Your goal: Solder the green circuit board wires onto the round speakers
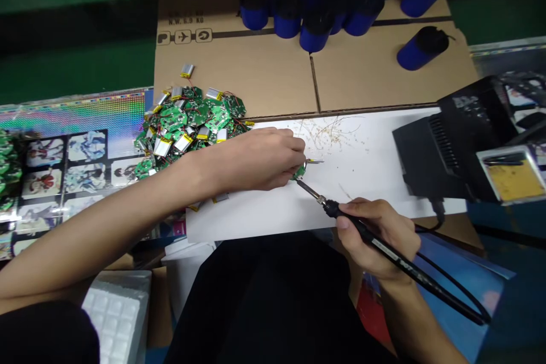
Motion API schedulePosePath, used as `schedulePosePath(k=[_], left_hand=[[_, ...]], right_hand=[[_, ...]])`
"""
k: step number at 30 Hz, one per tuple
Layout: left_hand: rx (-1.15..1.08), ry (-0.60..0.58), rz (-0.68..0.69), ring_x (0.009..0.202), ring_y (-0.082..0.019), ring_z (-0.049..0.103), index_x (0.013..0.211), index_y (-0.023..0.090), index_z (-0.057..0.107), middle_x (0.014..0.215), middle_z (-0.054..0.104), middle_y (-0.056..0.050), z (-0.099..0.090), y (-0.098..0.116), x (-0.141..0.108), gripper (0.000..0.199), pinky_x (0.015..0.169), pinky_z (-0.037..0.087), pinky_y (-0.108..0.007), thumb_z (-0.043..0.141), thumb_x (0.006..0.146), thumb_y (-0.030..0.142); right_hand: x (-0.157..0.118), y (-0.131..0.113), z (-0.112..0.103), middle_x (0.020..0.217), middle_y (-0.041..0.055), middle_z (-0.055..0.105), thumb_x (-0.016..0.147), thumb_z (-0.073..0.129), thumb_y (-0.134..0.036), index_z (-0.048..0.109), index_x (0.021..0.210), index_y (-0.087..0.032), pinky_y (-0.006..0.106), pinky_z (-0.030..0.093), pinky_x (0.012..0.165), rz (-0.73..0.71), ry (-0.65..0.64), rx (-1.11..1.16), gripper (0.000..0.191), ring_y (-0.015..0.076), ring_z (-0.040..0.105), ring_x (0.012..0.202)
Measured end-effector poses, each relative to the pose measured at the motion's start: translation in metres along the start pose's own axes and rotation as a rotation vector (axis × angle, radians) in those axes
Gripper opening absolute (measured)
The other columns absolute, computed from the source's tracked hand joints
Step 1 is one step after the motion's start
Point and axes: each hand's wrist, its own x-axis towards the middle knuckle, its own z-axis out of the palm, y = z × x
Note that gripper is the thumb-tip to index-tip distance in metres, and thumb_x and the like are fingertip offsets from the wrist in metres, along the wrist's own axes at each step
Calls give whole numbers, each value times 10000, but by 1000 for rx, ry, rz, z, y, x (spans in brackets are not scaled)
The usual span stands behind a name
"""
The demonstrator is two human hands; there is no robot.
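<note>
My right hand (pixel 377 236) is closed round the black handle of a soldering iron (pixel 362 231), its metal tip pointing up and left. That tip reaches the edge of a small green circuit board (pixel 300 172), which my left hand (pixel 275 158) grips with bent fingers. Most of the board is hidden behind those fingers. A thin metallic piece (pixel 314 161) sticks out just right of my left fingertips; I cannot tell what it is. Behind my left forearm lies a heap of green circuit boards (pixel 174 118) with silver, yellow-taped battery cells (pixel 184 142) wired to them.
White paper (pixel 251 216) covers the work surface, with wire scraps (pixel 328 131) scattered on it. A black soldering station (pixel 422 153) and a yellow sponge tray (pixel 514 176) stand at right. Several blue-and-black cylinders (pixel 313 34) stand on the cardboard (pixel 264 79) behind; one cylinder (pixel 422 48) lies tilted.
</note>
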Motion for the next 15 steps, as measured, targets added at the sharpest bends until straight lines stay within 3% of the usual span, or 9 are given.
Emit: schedulePosePath(k=[7, 11, 15], left_hand=[[-6, 9, 5, 954, -210, 637, 939, 165, 717, 1033, 737, -83, 0, -1, 1, 198, 860, 471, -308, 535, 1013, 144], [13, -2, 9, 960, -210, 641, 956, 160, 718, 1048, 736, -87, 0, -1, 1, 197, 873, 476, -312, 531, 1013, 145], [4, -3, 11, 969, -214, 646, 944, 165, 715, 1034, 732, -83, -1, -1, 0, 194, 878, 476, -316, 534, 1000, 128]], right_hand=[[1, 1, 1, 858, 7, 832, 900, 763, -206, 740, 1009, -240, 244, 648, 571, -29, 6, -21, 116, 139, 745, 572], [-10, 8, -4, 812, 6, 819, 870, 786, -211, 756, 1000, -257, 286, 660, 561, -61, 109, -32, 141, 186, 778, 624], [-25, 25, -16, 732, 22, 763, 896, 777, -364, 755, 924, -267, 363, 658, 542, 70, 206, 3, 103, 223, 758, 596]])
